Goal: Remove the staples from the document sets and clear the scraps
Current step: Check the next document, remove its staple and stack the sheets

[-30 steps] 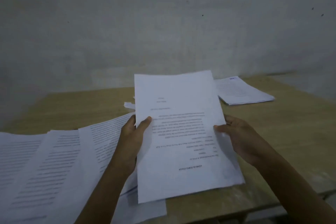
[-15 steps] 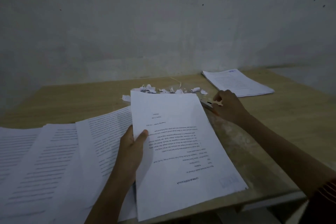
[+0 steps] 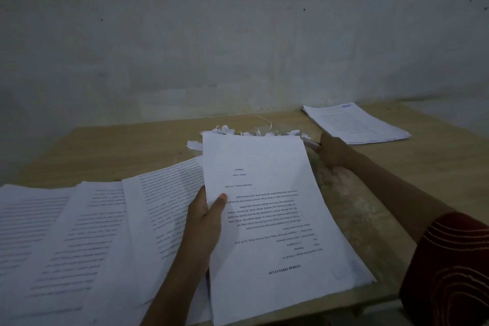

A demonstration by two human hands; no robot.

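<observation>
Two hands busy, one job each. Left hand (image 3: 203,222) grips the white printed document set (image 3: 272,219) at its left edge, with the thumb on top of the page and the fingers tucked under. The set lies on the light wooden counter (image 3: 423,167), running from just right of that hand out to the right hand. Print reads upside down from the person's side, with a bold heading at the near end. Can't make out a staple, too small.

Right hand (image 3: 334,156) sits at the set's far right corner, fingers curled round a slim pale tool with a dark tip (image 3: 312,144). The tool points left toward that corner. Touching it or just beside it, can't tell. Kind of tool, can't tell either.

Torn white paper scraps (image 3: 254,132) lie in a loose row on the counter just beyond the set's far edge, left of the right hand. One larger piece sits at the row's left end.

Left of the left hand is a fanned spread of white printed sheets (image 3: 79,233), overlapping, with the nearest one running under that hand's wrist. Beyond and to the right of the right hand is a neat stack of white printed pages (image 3: 357,124), near it but not touching. A dark red sleeve with pale curved stripes (image 3: 449,259) covers the right upper arm. Grey plaster wall (image 3: 238,34) behind the counter.
</observation>
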